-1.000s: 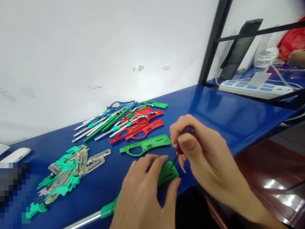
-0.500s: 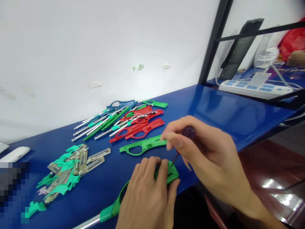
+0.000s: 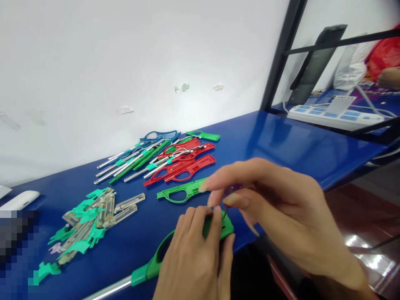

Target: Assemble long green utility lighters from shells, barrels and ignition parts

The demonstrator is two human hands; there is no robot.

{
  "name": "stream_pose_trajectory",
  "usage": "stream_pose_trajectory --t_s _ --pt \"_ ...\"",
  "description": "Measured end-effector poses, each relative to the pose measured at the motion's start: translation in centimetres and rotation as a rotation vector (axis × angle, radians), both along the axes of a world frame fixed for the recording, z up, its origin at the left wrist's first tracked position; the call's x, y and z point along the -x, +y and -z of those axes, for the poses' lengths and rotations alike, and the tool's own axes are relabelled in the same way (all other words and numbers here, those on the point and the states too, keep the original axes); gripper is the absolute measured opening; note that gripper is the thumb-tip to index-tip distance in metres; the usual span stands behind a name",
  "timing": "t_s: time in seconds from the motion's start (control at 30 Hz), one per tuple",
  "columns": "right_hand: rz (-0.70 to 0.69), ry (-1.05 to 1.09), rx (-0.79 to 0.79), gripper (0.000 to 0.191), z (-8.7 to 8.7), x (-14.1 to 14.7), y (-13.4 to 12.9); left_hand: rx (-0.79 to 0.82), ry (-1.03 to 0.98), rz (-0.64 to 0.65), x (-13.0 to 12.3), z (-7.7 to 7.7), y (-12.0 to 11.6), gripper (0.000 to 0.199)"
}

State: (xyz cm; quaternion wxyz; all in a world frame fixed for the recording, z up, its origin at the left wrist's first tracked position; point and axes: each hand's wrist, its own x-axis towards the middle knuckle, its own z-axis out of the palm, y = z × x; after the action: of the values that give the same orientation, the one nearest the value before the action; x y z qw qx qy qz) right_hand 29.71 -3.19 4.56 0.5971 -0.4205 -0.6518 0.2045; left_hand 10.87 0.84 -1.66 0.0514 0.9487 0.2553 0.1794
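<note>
My left hand [image 3: 193, 254] presses a green lighter [image 3: 154, 264] with a long metal tube against the table, its fingers over the handle. My right hand [image 3: 281, 208] pinches a small screwdriver [image 3: 233, 191] with a dark purple handle, mostly hidden by the fingers. The screwdriver's thin shaft meets the end of the green handle. Just behind my hands lies an open green shell half [image 3: 178, 193], its far end partly covered by my right hand's fingertips.
Red shells [image 3: 190, 168], blue and green shells and metal tubes lie in a pile by the wall. Clear tanks [image 3: 121, 216] and teal pieces [image 3: 84, 248] are heaped at left. A black rack post [image 3: 278, 58] and a power strip [image 3: 334, 116] are at right.
My right hand has come lower, with the screwdriver handle nearer the green lighter and tilted differently. My left hand and the lighter have hardly moved.
</note>
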Motion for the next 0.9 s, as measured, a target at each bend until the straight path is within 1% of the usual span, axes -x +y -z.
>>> stream_pose_trajectory --t_s 0.03,0.07,0.1,0.17,0.23,0.27,0.37,0.43,0.53,0.6,0.63,0.7,0.73,0.8,0.9 --pt "0.006 0.038 -0.024 0.010 0.0 0.3 0.3 0.013 0.034 0.022 0.1 0.0 0.1 0.043" --pt "0.012 0.065 -0.051 0.008 0.1 0.6 0.6 0.022 0.060 0.034 0.2 0.0 0.1 0.045" --pt "0.011 0.078 -0.072 0.008 0.1 0.8 0.8 0.027 0.076 0.040 0.2 -0.1 0.1 0.044" --pt "-0.011 0.073 -0.068 0.001 0.1 0.9 0.9 0.038 0.078 0.033 0.2 -0.1 0.1 0.040" --pt "-0.011 0.060 -0.026 0.015 0.0 0.6 0.7 0.035 0.035 0.015 0.1 -0.1 0.1 0.039" --pt "0.001 0.065 -0.006 0.018 0.0 0.4 0.6 0.026 0.003 0.005 0.0 -0.1 0.1 0.040" --pt "0.032 0.117 -0.016 0.012 0.1 0.2 0.4 0.008 -0.054 -0.005 0.0 0.0 0.0 0.042" --pt "0.054 0.148 -0.085 0.013 0.3 0.3 0.5 0.012 -0.034 0.007 0.1 0.0 0.0 0.042" --pt "0.083 0.068 -0.187 0.011 0.7 0.4 0.9 0.016 -0.021 0.003 0.3 0.1 0.0 0.043" --pt "0.101 -0.003 -0.193 0.014 0.9 0.2 0.9 0.009 -0.024 0.000 0.3 0.3 0.0 0.044" --pt "0.098 -0.017 -0.177 0.020 1.0 0.1 0.8 0.005 -0.022 0.003 0.3 0.3 0.1 0.044" --pt "0.047 -0.004 -0.131 0.031 1.2 0.0 0.7 -0.010 -0.039 0.000 0.1 0.3 0.1 0.043" --pt "0.018 0.015 -0.124 0.033 1.2 -0.1 0.7 -0.019 -0.057 -0.004 -0.1 0.3 0.2 0.042" --pt "0.005 0.044 -0.157 0.032 1.3 0.0 0.8 -0.038 -0.089 -0.009 -0.4 0.1 0.1 0.038" --pt "0.092 0.010 -0.228 0.025 1.2 0.2 1.2 -0.049 -0.111 -0.025 -0.6 -0.1 0.0 0.031"
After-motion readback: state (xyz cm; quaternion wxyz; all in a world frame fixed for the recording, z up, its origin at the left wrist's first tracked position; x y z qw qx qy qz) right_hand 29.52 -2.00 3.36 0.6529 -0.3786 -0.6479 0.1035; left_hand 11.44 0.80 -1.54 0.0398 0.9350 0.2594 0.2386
